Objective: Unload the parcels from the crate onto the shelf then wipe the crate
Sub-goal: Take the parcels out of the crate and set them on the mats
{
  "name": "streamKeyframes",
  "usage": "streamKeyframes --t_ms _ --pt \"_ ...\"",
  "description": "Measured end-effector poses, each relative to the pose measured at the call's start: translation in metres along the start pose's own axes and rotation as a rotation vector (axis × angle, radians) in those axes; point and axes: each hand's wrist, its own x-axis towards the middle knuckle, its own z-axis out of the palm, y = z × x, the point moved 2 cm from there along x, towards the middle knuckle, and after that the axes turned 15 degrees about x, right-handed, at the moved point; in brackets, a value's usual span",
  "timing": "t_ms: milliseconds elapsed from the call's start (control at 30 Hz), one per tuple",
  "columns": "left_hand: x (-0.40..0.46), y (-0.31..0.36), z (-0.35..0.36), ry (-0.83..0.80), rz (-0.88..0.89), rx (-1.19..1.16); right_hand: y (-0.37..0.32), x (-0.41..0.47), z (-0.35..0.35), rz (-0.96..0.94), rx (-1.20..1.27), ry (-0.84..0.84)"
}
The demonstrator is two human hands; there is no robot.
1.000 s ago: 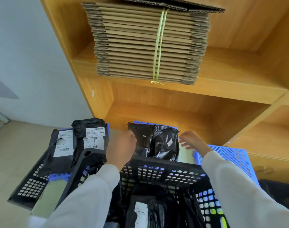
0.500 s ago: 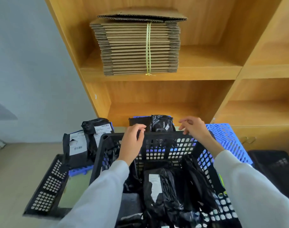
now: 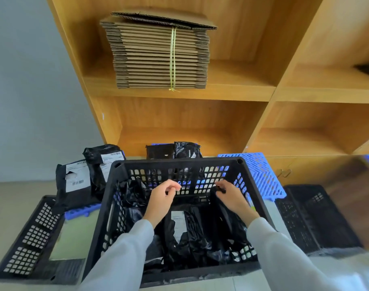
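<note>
The black perforated crate (image 3: 175,165) stands in front of me with several black parcels inside; one with a white label (image 3: 179,227) lies in the middle. My left hand (image 3: 161,199) hovers inside the crate with loosely curled fingers and holds nothing. Inside the crate's right side, my right hand (image 3: 231,197) pinches the top edge of an upright black parcel (image 3: 227,225). Two black parcels (image 3: 173,151) stand just behind the crate at the mouth of the wooden shelf's lower compartment (image 3: 179,135).
Two labelled black parcels (image 3: 78,181) lean at the left over a flattened black crate (image 3: 28,244) and a blue panel (image 3: 80,213). A blue perforated panel (image 3: 259,175) and folded black crates (image 3: 313,219) lie at the right. A tied cardboard stack (image 3: 160,57) fills the upper shelf.
Both hands have come back from the two parcels behind the crate and dropped inside it. The right hand has taken hold of a parcel's top edge.
</note>
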Motion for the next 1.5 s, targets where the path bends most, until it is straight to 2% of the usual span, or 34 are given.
streamKeyframes --t_ms 233,367,533,700,1033,1133,1200,1267,1333,1400,1500 --pt "-0.004 -0.009 0.012 -0.021 -0.110 -0.082 0.053 0.003 0.026 0.258 -0.263 -0.105" --pt "-0.004 -0.013 0.018 -0.007 -0.164 -0.087 0.065 0.002 0.030 0.160 -0.479 -0.058" --pt "-0.001 -0.012 0.022 -0.023 -0.195 -0.052 0.067 0.005 0.028 0.098 -0.609 -0.029" --pt "-0.004 -0.006 0.023 -0.040 -0.214 -0.036 0.032 0.008 0.004 0.137 -0.410 -0.063" --pt "-0.014 0.019 0.007 -0.058 -0.243 -0.083 -0.002 -0.019 -0.031 0.075 0.288 -0.203" --pt "-0.018 0.032 0.004 -0.165 -0.269 -0.111 -0.015 -0.033 -0.030 0.097 0.391 -0.187" --pt "-0.021 0.045 0.003 -0.301 -0.291 -0.108 -0.029 -0.038 -0.024 0.067 0.417 -0.154" --pt "-0.021 0.061 0.001 -0.447 -0.383 -0.276 -0.048 -0.047 -0.013 -0.054 0.333 -0.116" --pt "-0.024 0.077 -0.003 -0.499 -0.475 -0.662 -0.067 -0.063 0.006 -0.183 0.312 -0.189" --pt "-0.030 0.085 -0.013 -0.429 -0.503 -0.961 -0.078 -0.081 0.028 -0.290 0.267 -0.341" --pt "-0.040 0.080 -0.031 -0.224 -0.509 -1.065 -0.086 -0.099 0.051 -0.544 -0.059 -0.360"
